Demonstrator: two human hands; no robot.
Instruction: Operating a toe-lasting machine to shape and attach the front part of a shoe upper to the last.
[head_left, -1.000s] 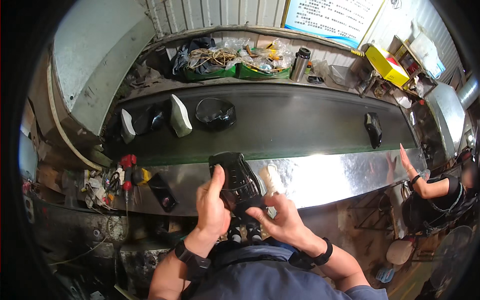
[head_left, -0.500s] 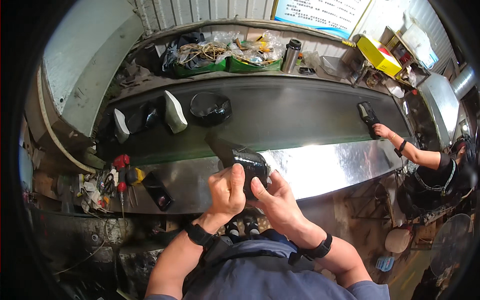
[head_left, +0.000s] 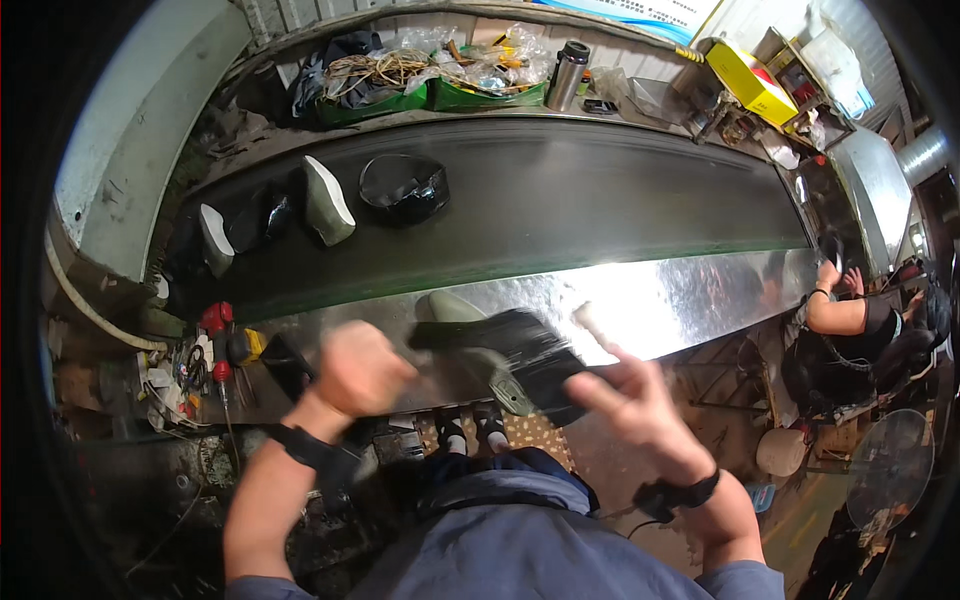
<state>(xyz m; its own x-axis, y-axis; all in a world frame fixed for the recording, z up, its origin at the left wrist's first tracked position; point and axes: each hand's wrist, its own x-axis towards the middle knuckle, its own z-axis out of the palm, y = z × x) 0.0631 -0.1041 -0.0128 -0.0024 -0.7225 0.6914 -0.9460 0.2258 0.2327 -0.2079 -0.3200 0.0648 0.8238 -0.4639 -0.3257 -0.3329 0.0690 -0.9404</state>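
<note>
I judge the step in hand as handling the glossy black leather-like upper [head_left: 520,345], overlapping a smooth grey-green form shaped like a shoe last [head_left: 455,308] over the shiny metal worktop [head_left: 720,290]. My right hand [head_left: 640,405] meets its corner; blur hides whether those fingers clamp it. My left hand [head_left: 365,370] is apart, curled, grip unreadable. Next, I think, calls for steadying that slick surface.

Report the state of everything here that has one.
Black piece: blurred, partly covering the grey form
Grey form: partly hidden
Left hand: curled, blurred, grip unclear
Right hand: at the black piece's edge, grip unclear
Flask: upright, capped
Green bins: open, filled
Red tool: lying down
</note>
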